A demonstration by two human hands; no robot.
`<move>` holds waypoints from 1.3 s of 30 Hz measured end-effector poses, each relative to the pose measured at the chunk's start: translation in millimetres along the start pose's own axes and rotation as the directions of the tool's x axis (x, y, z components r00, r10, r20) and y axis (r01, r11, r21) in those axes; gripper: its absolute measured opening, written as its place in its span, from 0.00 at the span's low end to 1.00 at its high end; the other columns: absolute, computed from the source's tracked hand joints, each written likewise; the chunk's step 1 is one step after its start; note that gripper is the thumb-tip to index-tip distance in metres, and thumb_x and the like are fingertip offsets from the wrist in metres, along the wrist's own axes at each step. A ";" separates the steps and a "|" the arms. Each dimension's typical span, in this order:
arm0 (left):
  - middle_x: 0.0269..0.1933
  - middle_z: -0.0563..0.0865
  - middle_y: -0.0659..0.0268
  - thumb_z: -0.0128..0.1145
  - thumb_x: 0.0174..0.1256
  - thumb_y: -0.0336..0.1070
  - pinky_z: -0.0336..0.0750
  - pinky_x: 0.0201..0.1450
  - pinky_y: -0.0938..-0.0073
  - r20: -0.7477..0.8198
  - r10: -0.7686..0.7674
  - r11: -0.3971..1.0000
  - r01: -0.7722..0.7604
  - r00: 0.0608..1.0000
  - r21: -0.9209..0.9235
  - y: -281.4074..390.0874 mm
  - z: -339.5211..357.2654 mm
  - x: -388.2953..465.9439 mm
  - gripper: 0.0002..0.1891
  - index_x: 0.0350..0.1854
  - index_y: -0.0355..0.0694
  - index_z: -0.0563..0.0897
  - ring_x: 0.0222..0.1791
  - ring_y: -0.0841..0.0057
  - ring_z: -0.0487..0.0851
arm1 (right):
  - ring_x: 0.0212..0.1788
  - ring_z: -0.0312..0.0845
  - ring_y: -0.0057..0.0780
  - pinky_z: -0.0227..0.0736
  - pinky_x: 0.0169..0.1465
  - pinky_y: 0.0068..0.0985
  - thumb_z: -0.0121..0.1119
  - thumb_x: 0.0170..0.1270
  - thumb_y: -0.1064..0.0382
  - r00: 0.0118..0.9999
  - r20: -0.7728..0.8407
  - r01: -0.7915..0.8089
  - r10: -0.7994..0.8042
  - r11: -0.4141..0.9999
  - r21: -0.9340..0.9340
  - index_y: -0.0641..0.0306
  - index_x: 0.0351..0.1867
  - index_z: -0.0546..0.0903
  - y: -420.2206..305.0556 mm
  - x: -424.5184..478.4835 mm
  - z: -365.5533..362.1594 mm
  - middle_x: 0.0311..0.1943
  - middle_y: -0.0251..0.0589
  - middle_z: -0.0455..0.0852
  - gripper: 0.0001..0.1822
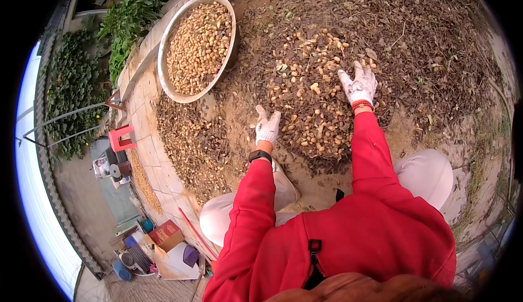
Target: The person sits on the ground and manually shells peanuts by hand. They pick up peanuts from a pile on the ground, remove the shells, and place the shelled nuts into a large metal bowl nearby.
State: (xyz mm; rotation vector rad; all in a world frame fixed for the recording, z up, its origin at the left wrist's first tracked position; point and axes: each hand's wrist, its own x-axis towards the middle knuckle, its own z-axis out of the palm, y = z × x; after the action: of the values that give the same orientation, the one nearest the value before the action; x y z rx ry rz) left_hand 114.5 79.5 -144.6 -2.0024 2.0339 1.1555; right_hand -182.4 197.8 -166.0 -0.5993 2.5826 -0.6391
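A round wire-mesh tray (261,88) lies on the ground before me, heaped with unshelled peanuts (320,128) and dry brown leaf litter. My right hand (361,84), in a soiled white glove with red beads at the wrist, rests fingers spread on the heap's right side. My left hand (267,127), gloved, with a dark watch on the wrist, hovers at the tray's left edge, fingers apart, holding nothing that shows. Up and left of it stands a wide metal basin (164,57), full of peanuts in their shells.
Leaf litter (441,53) spreads behind and right of the tray. More peanuts mixed with debris (192,151) lie on the ground at left. Beyond a paved strip are a red plastic stool (122,137), a cardboard box (167,236) and a strip of peanuts (143,179).
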 end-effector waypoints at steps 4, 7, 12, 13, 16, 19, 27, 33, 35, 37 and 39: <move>0.73 0.65 0.43 0.56 0.67 0.52 0.60 0.72 0.69 0.096 0.187 0.977 -0.196 0.978 0.089 45.7 24.7 -18.9 0.47 0.79 0.42 0.44 0.72 0.55 0.66 | 0.68 0.61 0.52 0.55 0.70 0.45 0.62 0.58 0.39 0.979 0.016 0.205 -0.205 0.973 -0.107 0.50 0.62 0.76 -40.2 -47.2 20.9 0.67 0.48 0.68 0.33; 0.70 0.70 0.46 0.58 0.66 0.49 0.64 0.69 0.66 0.043 0.372 0.918 -0.374 0.927 0.128 48.8 31.1 -22.4 0.44 0.79 0.42 0.49 0.69 0.54 0.69 | 0.57 0.74 0.50 0.70 0.60 0.41 0.62 0.60 0.42 0.934 0.204 0.305 -0.295 0.952 -0.020 0.52 0.51 0.83 -67.4 -48.0 0.1 0.56 0.49 0.79 0.24; 0.58 0.79 0.50 0.57 0.67 0.44 0.74 0.57 0.65 -0.228 0.400 0.909 -0.352 0.888 0.223 38.2 19.1 -12.9 0.38 0.77 0.40 0.57 0.53 0.57 0.79 | 0.56 0.77 0.48 0.72 0.59 0.40 0.62 0.60 0.40 0.946 0.131 0.273 -0.296 0.948 0.166 0.54 0.54 0.82 -82.5 -5.1 -18.9 0.51 0.50 0.84 0.27; 0.59 0.78 0.48 0.56 0.68 0.44 0.72 0.59 0.62 -0.269 0.312 0.949 -0.309 0.911 0.055 30.5 18.0 -12.6 0.39 0.78 0.41 0.55 0.55 0.54 0.78 | 0.57 0.77 0.48 0.71 0.60 0.40 0.62 0.60 0.40 0.946 0.092 0.296 -0.312 0.943 0.155 0.54 0.54 0.82 -88.7 6.6 -18.0 0.52 0.50 0.84 0.27; 0.63 0.74 0.44 0.57 0.67 0.45 0.69 0.64 0.59 -0.391 0.318 0.935 -0.217 0.864 0.281 15.3 10.0 -14.1 0.41 0.79 0.47 0.51 0.61 0.50 0.74 | 0.63 0.73 0.46 0.66 0.67 0.38 0.62 0.60 0.40 0.853 0.066 0.518 -0.518 0.855 0.015 0.53 0.58 0.80 -99.0 57.8 8.4 0.57 0.49 0.81 0.29; 0.69 0.69 0.42 0.55 0.68 0.47 0.65 0.69 0.58 -0.386 0.168 0.967 -0.076 0.907 0.242 12.1 9.5 -18.0 0.42 0.80 0.52 0.48 0.68 0.47 0.68 | 0.71 0.62 0.45 0.61 0.71 0.40 0.63 0.58 0.36 0.848 0.226 0.513 -0.479 0.849 -0.127 0.46 0.67 0.73 -107.3 113.3 27.1 0.70 0.45 0.68 0.37; 0.69 0.68 0.39 0.57 0.65 0.45 0.64 0.70 0.56 -0.422 0.148 0.970 -0.048 0.895 0.238 -7.8 13.3 -11.3 0.44 0.79 0.41 0.49 0.69 0.45 0.67 | 0.77 0.45 0.51 0.45 0.74 0.60 0.59 0.61 0.34 0.777 0.412 0.615 -0.475 0.710 -0.342 0.33 0.67 0.71 -134.2 72.2 44.8 0.75 0.41 0.58 0.32; 0.64 0.73 0.41 0.59 0.62 0.38 0.69 0.65 0.57 -0.281 0.465 0.862 -0.356 0.840 0.361 43.0 -3.8 33.2 0.40 0.76 0.41 0.56 0.62 0.47 0.73 | 0.69 0.60 0.49 0.56 0.69 0.52 0.65 0.58 0.53 0.738 0.375 0.652 -0.561 0.737 -0.181 0.42 0.57 0.79 -111.4 -35.9 35.2 0.68 0.41 0.67 0.22; 0.59 0.77 0.48 0.58 0.62 0.38 0.73 0.60 0.59 -0.049 0.651 0.717 -0.593 0.758 0.367 72.0 -21.8 57.8 0.36 0.74 0.41 0.61 0.57 0.50 0.76 | 0.67 0.63 0.50 0.59 0.69 0.48 0.66 0.57 0.54 0.720 0.456 0.647 -0.523 0.743 -0.170 0.42 0.57 0.80 -114.6 -50.8 19.6 0.67 0.42 0.69 0.23; 0.59 0.77 0.49 0.55 0.63 0.40 0.74 0.60 0.60 0.251 0.624 0.588 -0.657 0.740 0.471 106.3 -36.6 80.4 0.34 0.73 0.45 0.63 0.58 0.52 0.77 | 0.68 0.63 0.49 0.59 0.69 0.47 0.66 0.58 0.53 0.743 0.408 0.598 -0.530 0.800 -0.049 0.41 0.59 0.79 -106.6 -50.2 14.4 0.68 0.43 0.69 0.25; 0.58 0.78 0.50 0.53 0.64 0.42 0.74 0.60 0.60 0.485 0.438 0.515 -0.654 0.757 0.554 158.1 -54.5 84.1 0.33 0.73 0.49 0.63 0.58 0.53 0.78 | 0.69 0.63 0.50 0.61 0.69 0.43 0.69 0.55 0.52 0.809 0.278 0.536 -0.518 0.844 0.011 0.39 0.62 0.77 -91.2 -39.3 5.4 0.70 0.46 0.67 0.30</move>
State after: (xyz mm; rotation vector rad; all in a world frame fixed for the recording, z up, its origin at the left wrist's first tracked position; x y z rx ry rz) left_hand -13.4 -39.8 -78.1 -0.7704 2.4822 0.4822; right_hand -119.7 142.1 -112.4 -1.3598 2.1793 -0.5831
